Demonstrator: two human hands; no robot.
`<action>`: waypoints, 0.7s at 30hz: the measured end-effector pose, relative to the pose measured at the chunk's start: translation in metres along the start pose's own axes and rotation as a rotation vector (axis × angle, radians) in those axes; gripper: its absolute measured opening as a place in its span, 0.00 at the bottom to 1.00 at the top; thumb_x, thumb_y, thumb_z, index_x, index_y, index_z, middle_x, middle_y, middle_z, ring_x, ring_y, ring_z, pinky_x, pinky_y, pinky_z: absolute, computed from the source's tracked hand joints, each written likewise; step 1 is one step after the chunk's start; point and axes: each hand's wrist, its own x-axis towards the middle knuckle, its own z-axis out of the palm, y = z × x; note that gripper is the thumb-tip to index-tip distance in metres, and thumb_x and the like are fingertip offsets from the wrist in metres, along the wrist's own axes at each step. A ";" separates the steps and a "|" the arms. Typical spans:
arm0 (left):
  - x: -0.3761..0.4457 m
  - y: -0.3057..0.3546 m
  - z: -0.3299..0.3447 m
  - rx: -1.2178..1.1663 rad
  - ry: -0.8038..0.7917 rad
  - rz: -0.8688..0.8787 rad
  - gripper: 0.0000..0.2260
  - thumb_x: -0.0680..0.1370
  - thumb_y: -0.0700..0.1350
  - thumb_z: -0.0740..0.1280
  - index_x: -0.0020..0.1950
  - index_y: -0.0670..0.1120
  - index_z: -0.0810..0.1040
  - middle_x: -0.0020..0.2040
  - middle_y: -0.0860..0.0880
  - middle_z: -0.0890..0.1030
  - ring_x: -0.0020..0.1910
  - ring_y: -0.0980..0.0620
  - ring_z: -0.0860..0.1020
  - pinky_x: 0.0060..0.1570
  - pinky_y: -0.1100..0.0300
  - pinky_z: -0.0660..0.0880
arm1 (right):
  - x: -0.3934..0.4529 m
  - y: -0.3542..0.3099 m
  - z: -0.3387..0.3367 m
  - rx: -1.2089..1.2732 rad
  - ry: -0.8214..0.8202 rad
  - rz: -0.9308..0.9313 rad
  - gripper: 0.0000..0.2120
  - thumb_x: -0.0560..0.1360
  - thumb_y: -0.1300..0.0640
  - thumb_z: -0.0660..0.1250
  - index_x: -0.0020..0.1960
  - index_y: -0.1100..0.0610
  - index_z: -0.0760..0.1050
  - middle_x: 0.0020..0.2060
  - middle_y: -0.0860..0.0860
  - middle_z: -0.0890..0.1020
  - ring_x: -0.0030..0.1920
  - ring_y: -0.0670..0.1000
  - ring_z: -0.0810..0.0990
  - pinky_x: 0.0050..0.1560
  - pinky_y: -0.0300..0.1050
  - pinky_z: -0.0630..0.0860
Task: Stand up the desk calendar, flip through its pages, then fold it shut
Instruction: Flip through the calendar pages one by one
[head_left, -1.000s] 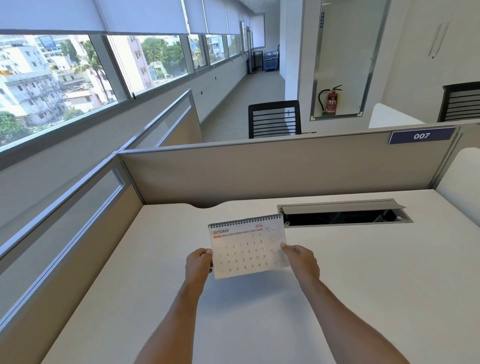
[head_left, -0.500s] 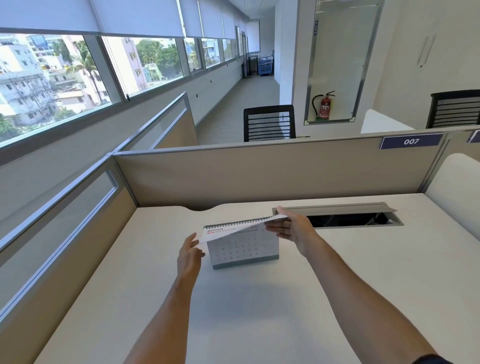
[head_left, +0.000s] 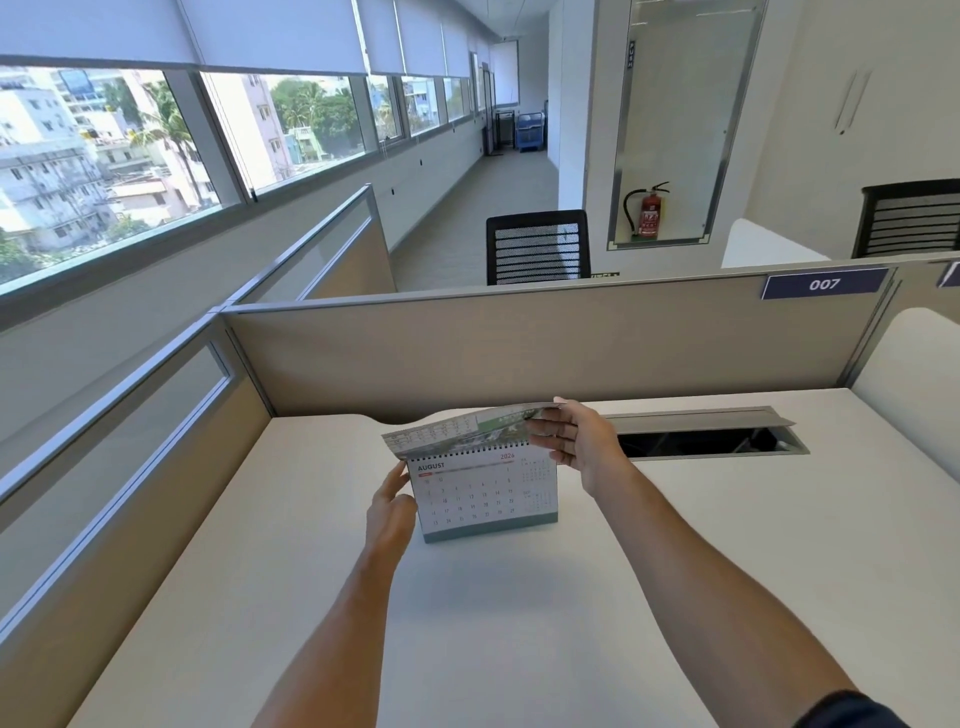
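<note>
A small spiral-bound desk calendar (head_left: 485, 499) stands upright on the white desk (head_left: 519, 623), its AUGUST page facing me above a grey-green base. My right hand (head_left: 576, 441) pinches the right end of a lifted page (head_left: 457, 428), which arcs over the spiral binding. My left hand (head_left: 392, 512) rests against the calendar's left edge with the fingers extended, steadying it. The calendar's back side is hidden.
A beige partition (head_left: 545, 353) with a "007" label (head_left: 823, 284) closes the desk's far side, another partition runs along the left. An open cable tray slot (head_left: 696, 441) lies in the desk just right of my right hand. Black chairs stand beyond the partition.
The calendar went from held in both hands showing OCTOBER to standing on the desk. My right hand has flipped pages up and over; AUGUST now shows. My left hand moved to the left edge.
</note>
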 end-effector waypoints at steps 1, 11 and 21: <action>0.000 0.000 0.000 -0.008 0.000 -0.006 0.33 0.76 0.29 0.56 0.77 0.54 0.69 0.74 0.48 0.74 0.72 0.40 0.70 0.60 0.43 0.73 | 0.001 0.001 0.000 0.000 0.001 -0.003 0.14 0.79 0.46 0.67 0.42 0.53 0.83 0.45 0.54 0.90 0.39 0.52 0.89 0.40 0.46 0.72; -0.007 0.003 0.003 0.043 0.012 0.006 0.29 0.76 0.33 0.60 0.76 0.52 0.70 0.73 0.45 0.76 0.69 0.39 0.73 0.56 0.44 0.76 | 0.008 0.008 -0.004 0.059 0.131 -0.060 0.17 0.81 0.45 0.67 0.52 0.59 0.82 0.46 0.54 0.90 0.37 0.53 0.88 0.37 0.45 0.72; -0.018 0.001 0.001 0.096 0.026 -0.035 0.12 0.71 0.49 0.64 0.51 0.54 0.84 0.56 0.45 0.86 0.53 0.41 0.82 0.51 0.47 0.79 | 0.003 0.058 -0.026 -0.062 0.154 -0.138 0.17 0.76 0.60 0.72 0.64 0.57 0.78 0.57 0.57 0.85 0.45 0.53 0.85 0.39 0.43 0.76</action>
